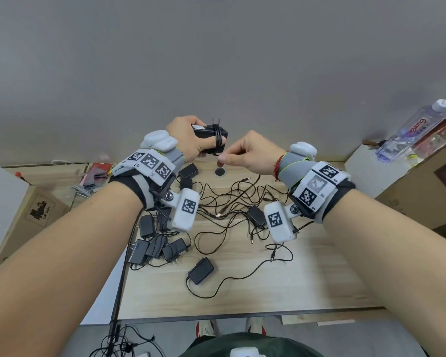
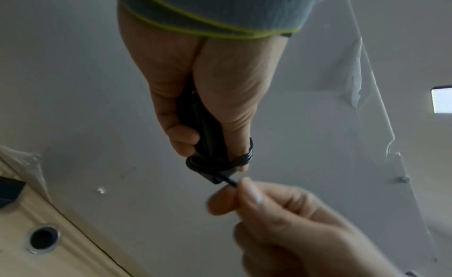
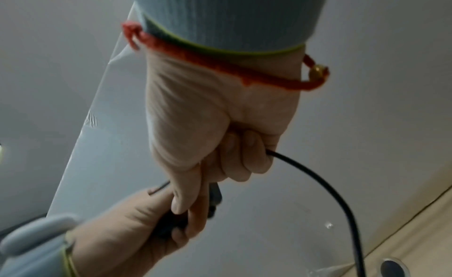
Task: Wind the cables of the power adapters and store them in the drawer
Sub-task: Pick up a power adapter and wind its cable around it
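Black power adapters [image 1: 200, 270] with black cables [image 1: 232, 202] lie on the pale wood-grain surface [image 1: 307, 284]. Grey wristbands [image 1: 292, 163] edged green carry black-and-white square markers [image 1: 150, 161]; a red bracelet [image 3: 220, 62] circles the right wrist.

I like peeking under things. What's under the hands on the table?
Loose black cables and several power adapters lie on the wooden table. Wrist gear covers part of the pile.
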{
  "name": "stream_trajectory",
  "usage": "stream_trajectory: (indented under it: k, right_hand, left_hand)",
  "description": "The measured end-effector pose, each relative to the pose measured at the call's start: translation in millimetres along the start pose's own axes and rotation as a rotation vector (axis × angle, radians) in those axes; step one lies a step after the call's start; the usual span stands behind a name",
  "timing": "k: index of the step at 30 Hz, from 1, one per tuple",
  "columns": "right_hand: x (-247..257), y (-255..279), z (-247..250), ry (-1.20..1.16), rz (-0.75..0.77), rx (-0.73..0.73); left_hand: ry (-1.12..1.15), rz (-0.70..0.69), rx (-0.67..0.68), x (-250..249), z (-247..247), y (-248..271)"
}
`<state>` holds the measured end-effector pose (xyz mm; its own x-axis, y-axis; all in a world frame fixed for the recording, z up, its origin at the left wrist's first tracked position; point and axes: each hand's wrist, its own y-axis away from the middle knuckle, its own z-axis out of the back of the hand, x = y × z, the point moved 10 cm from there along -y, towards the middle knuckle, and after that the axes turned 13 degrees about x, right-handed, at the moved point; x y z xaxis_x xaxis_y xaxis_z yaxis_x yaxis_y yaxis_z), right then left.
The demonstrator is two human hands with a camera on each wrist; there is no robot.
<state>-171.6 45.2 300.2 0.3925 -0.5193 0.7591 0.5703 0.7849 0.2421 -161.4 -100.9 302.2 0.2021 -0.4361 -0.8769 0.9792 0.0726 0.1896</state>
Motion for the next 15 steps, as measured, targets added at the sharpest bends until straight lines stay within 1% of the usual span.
stream_trajectory:
  k: [2,4,9,12,15]
  right_hand:
    - [2.1,-2.2,7.8,-0.014,0.026,-0.029]
    - [5.4,-1.0,17.9,-0.021,0.034,-0.054]
    - [6.4,1.4,47.3,-0.072,0.068,-0.165]
    - [-2.3,0.0,60.8,-0.1,0.057,-0.237]
    - [-12.6,-1.9,66.6,-0.144,0.047,-0.261]
  left_hand:
    - [-0.105,0.018,0.008,2.4,0.9,1.2]
    - [-0.181,0.02,0.045,1.3,-2.6,3.8]
    - [-0.245,0.006,0.146,-7.2,-17.5,10.3]
    - [-0.215,-0.024,0.193,-15.9,-24.8,15.1]
    - [-0.127,-0.071,0.232,-23.4,-31.1,19.2]
